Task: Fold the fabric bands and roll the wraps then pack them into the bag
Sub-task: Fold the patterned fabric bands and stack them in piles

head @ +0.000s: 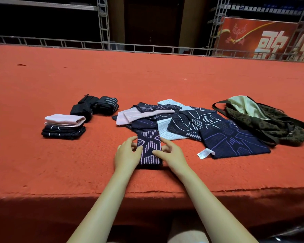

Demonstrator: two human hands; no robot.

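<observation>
Two bare forearms reach over the near edge of a desk [42, 163] covered in fuzzy orange-red cloth. Both hands grip one folded fabric band [150, 148] — a navy knit rectangle with pale line patterns — the left hand [127, 155] on its left edge, the right hand [170, 153] on its right. Behind it sprawls a loose pile of unfolded bands [191, 123] in navy, pink and white. At left sit a stack of folded bands [64, 126] and three black rolled wraps [95, 106]. At right slumps a soft olive patterned bag [268, 120], mouth open.
</observation>
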